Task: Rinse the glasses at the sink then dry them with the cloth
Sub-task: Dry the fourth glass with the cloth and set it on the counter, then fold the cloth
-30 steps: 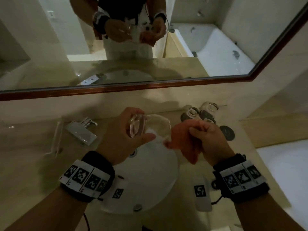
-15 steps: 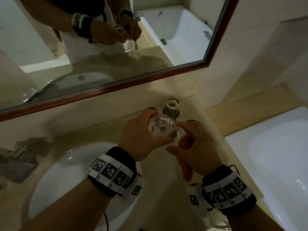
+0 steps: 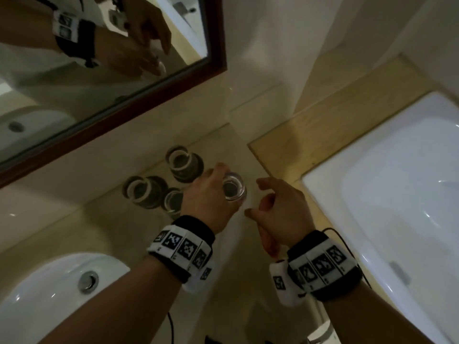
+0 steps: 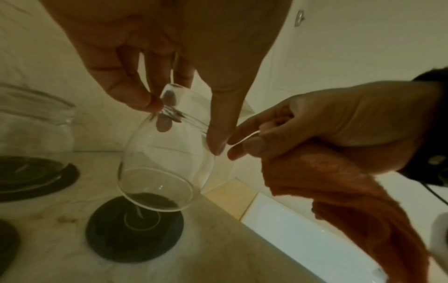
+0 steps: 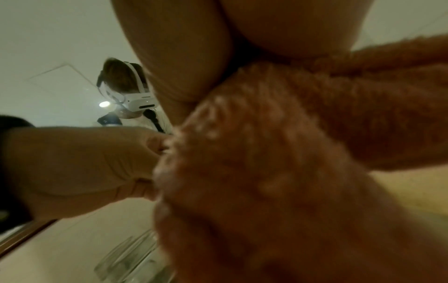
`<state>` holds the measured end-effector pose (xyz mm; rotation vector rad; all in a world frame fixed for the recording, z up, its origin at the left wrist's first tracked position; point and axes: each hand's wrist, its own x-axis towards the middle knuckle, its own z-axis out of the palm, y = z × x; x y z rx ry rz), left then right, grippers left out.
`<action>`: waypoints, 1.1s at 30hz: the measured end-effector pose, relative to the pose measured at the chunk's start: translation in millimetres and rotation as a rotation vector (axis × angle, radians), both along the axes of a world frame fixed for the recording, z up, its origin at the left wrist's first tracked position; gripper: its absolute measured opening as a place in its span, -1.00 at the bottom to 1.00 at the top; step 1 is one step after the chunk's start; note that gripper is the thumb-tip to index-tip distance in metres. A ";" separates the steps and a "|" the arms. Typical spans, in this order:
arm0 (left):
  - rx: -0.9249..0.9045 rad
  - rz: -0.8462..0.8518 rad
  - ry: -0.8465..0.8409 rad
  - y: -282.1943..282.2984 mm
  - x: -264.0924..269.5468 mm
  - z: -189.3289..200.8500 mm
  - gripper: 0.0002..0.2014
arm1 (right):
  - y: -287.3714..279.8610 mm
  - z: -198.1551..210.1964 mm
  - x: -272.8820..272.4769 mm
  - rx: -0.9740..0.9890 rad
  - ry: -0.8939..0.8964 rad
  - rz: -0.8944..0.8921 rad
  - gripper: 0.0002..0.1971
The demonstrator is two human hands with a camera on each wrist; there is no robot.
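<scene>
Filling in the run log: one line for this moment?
step: setting glass down | left hand: grips glass, tilted above dark coaster | right hand: holds orange cloth | three glasses on counter

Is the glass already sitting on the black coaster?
Apart. In the left wrist view the left hand holds the glass tilted above the coaster, and its rim hangs clear of the dark disc, so it has not landed yet.

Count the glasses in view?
4. One in the left hand, glass held over a dark coaster. Three stand on coasters on the counter: back, left, front, partly hidden by the hand.
</scene>
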<state>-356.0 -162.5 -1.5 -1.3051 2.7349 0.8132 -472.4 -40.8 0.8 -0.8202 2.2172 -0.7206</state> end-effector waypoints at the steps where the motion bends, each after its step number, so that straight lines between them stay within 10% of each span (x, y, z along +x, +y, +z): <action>1: 0.015 0.001 -0.038 -2.9 -4.9 -5.4 -0.54 | -0.2 -3.9 -4.5 0.004 -0.007 -0.003 -0.35; 23: 0.119 0.020 -0.130 -20.4 -8.0 -38.4 -0.42 | -26.1 -25.1 -10.4 -0.065 -0.075 0.062 -0.67; 27: 0.086 -0.026 0.056 -10.5 10.3 -9.2 -0.55 | -26.3 -5.0 4.0 -0.202 -0.055 0.121 -0.68; 33: 0.569 0.258 0.460 -7.0 84.8 39.7 -0.56 | -45.8 42.0 54.7 -0.347 -0.168 0.329 -0.62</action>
